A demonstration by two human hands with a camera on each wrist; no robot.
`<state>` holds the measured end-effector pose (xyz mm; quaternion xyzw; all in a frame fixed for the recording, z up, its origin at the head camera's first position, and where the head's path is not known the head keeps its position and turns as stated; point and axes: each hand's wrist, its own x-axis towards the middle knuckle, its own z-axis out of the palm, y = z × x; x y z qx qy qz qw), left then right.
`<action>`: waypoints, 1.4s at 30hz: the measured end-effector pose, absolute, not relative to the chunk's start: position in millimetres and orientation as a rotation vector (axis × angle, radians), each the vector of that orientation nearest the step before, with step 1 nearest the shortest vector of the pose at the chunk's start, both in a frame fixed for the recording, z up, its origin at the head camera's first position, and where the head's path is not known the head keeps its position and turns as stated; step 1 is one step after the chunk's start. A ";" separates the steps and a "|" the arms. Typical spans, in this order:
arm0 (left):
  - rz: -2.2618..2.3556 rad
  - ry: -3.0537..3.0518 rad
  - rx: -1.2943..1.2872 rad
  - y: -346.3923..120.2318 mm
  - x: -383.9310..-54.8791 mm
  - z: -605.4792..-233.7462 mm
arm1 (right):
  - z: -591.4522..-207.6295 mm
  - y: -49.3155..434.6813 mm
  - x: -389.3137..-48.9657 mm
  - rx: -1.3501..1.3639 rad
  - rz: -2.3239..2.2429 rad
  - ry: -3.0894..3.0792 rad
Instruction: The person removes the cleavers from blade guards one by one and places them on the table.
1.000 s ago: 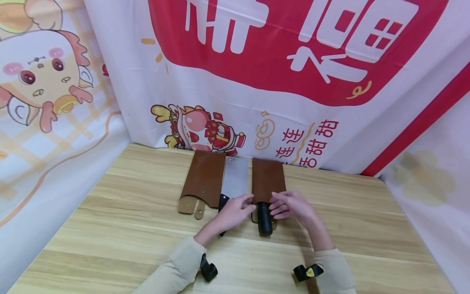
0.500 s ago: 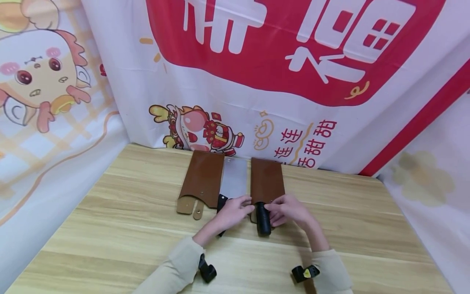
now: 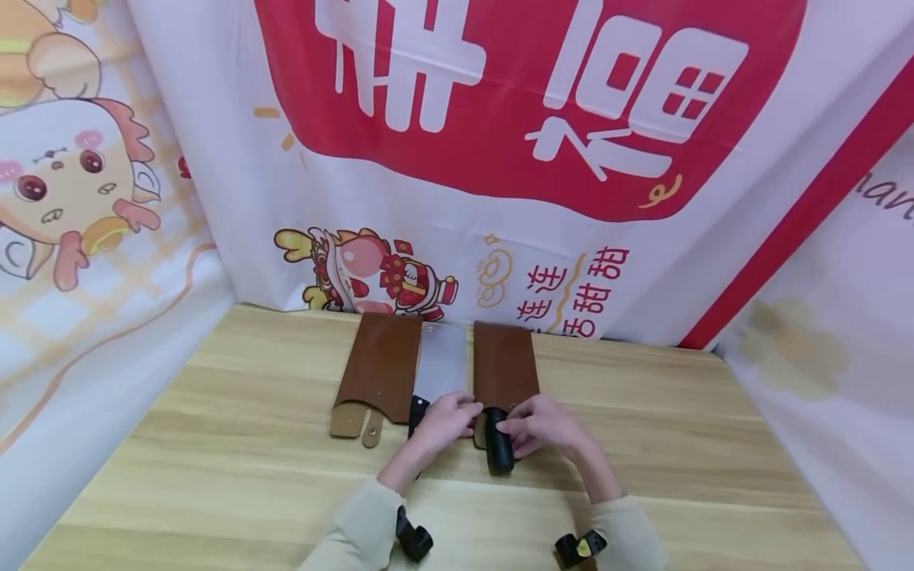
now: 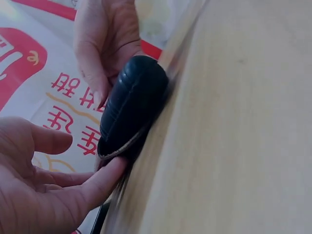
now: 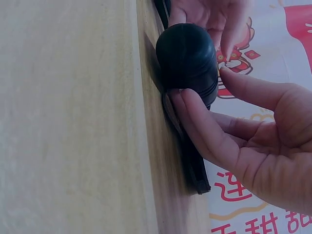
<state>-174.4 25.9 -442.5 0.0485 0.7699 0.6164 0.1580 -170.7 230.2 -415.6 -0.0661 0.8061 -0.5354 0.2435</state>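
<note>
In the head view a brown leather sheath lies flat with a cleaver in it; only its black handle sticks out toward me. My right hand has its thumb on the handle and its fingers bent along the handle's right side. In the right wrist view these fingers reach between the handle and the sheath's leather flap. My left hand is at the sheath's left edge; in the left wrist view its fingertips touch the leather beside the handle, thumb apart.
A bare cleaver blade lies left of the sheath, its dark handle partly behind my left hand. Farther left is a second brown sheath with a snap strap. Printed cloth hangs behind the wooden table.
The right hand has moved in from beside the handle, its thumb now resting on it. The left hand stays near the sheath's left edge. The head view has tilted up and shifted right.
</note>
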 end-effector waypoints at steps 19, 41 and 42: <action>1.719 2.390 0.001 45.4 -196.8 -436.7 | -412.1 221.1 -167.5 -0.130 -1.345 2.377; 1.999 2.219 -0.189 47.0 -195.3 -423.0 | -397.2 193.3 -155.3 -0.038 -1.111 2.748; 2.026 2.187 -0.200 45.2 -195.5 -421.1 | -396.0 192.4 -154.8 -0.059 -1.096 2.767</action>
